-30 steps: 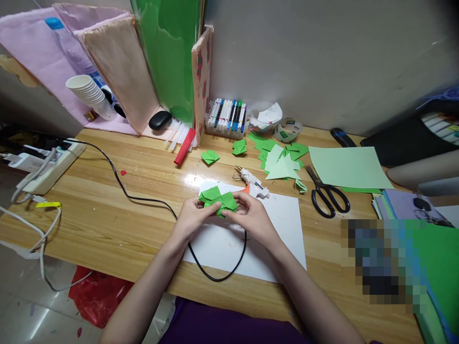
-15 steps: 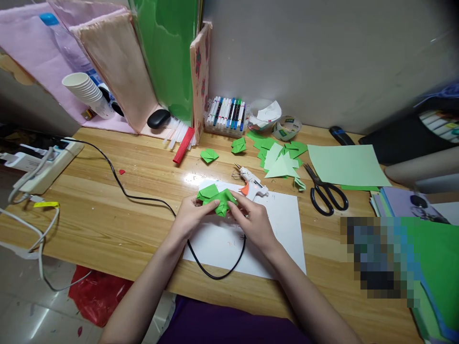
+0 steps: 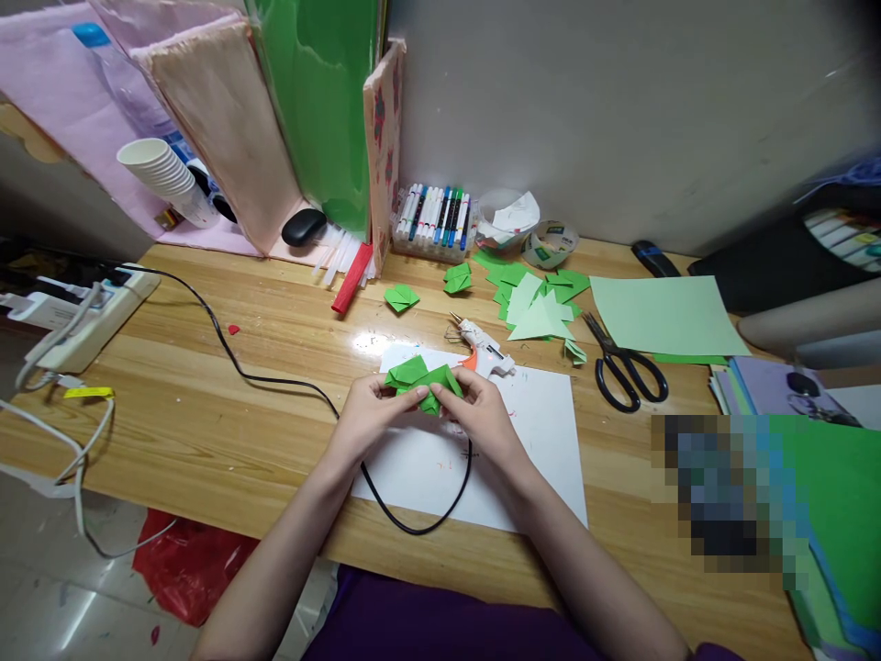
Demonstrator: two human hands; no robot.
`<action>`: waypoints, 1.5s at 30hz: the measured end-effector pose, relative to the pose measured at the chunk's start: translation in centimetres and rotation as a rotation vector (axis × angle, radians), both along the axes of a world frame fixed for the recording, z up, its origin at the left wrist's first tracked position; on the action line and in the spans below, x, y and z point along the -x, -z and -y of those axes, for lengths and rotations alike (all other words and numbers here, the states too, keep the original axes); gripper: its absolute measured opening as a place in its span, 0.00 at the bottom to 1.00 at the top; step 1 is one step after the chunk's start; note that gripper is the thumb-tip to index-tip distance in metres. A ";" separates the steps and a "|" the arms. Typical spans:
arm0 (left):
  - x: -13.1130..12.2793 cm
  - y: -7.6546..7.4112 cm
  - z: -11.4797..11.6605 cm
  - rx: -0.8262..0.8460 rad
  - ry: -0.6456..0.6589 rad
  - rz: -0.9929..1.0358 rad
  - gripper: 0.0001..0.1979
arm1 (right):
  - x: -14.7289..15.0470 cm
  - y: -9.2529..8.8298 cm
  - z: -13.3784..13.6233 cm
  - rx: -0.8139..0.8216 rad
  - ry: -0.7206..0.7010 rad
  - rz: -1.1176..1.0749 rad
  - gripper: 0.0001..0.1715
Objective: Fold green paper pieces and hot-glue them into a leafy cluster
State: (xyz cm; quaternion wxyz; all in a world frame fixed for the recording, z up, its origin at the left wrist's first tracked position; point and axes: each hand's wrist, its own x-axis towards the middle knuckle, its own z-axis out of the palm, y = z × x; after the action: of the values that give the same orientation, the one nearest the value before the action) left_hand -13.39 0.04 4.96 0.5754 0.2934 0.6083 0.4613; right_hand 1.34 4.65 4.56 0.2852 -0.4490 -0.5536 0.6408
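Observation:
Both hands grip one folded green paper piece (image 3: 407,372) above a white sheet (image 3: 543,450). My left hand (image 3: 375,408) pinches its left part, thumb on the near face. From the right, my right hand (image 3: 474,404) holds the other part, its thumb close to the left thumb. Just behind the right hand lies a white glue gun (image 3: 490,349) with an orange trigger. Two small folded green pieces (image 3: 401,297) (image 3: 458,278) rest farther back. Green paper cutouts (image 3: 540,317) are piled to their right, beside black-handled scissors (image 3: 623,367).
A black cable (image 3: 275,379) crosses the wooden table (image 3: 227,459) and loops over the white sheet. Markers in a clear box (image 3: 433,220), tape (image 3: 551,243) and a red stick (image 3: 352,280) stand or lie at the back. A power strip (image 3: 96,317) is left; pale green paper (image 3: 667,317) is right.
The held green piece has turned and tilted slightly. My right hand has shifted a little, with its thumb now on the near face and closer to the left thumb.

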 end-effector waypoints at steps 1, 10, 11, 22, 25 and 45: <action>0.0 0.1 0.0 0.002 0.009 0.015 0.17 | 0.0 0.0 0.0 0.002 0.000 0.001 0.13; 0.5 -1.2 1.2 0.104 0.051 0.204 0.34 | -2.0 0.1 0.0 -0.861 0.164 0.161 0.08; 0.5 -1.7 1.4 0.144 0.092 0.294 0.36 | -2.4 0.2 -0.1 -1.020 0.128 0.176 0.11; 0.1 -3.2 1.0 0.042 0.072 0.199 0.12 | -3.9 0.1 -1.1 -1.407 -0.233 0.281 0.15; 0.4 -3.1 1.0 0.009 0.047 0.096 0.13 | -4.2 0.3 -0.9 -1.263 -0.130 0.227 0.19; -0.5 -1.9 0.8 -0.074 0.019 -0.013 0.18 | -1.3 -1.8 -0.2 0.026 0.044 -0.014 0.13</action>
State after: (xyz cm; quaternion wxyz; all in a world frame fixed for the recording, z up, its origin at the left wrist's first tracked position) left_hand -12.87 -0.75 6.90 0.5645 0.3235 0.5917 0.4760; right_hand 2.63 4.80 6.38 0.2974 -0.4600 -0.5332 0.6447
